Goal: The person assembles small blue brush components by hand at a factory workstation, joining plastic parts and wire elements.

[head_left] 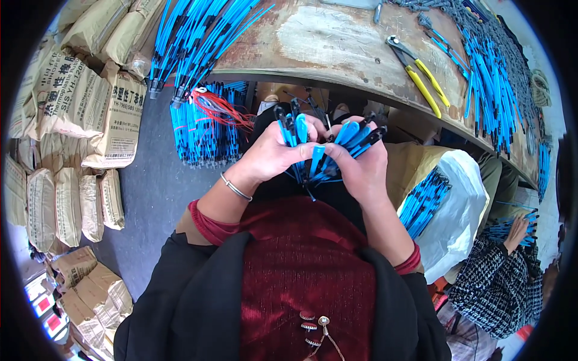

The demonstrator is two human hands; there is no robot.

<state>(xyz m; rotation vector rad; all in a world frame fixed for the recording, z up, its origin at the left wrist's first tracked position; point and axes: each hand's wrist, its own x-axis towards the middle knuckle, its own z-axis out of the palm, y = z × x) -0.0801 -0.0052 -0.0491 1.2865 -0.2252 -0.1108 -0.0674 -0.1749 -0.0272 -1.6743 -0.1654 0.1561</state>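
In front of my lap I hold a loose bundle of thin blue rods with black ends (317,157). My left hand (274,153) is closed round its left part, with several tips poking up past the fingers. My right hand (364,171) grips the right part, where the tips fan outward. The two thumbs almost meet over the middle of the bundle. The lower ends of the rods hang below my hands and are partly hidden.
A wooden table (313,36) spans the front, with yellow-handled pliers (424,81) and blue rods (490,90). On the floor stand a blue bundle (205,135) with red ties (224,109), and paper sacks (75,99). A white sack (460,186) and a co-worker's hand (516,234) are at right.
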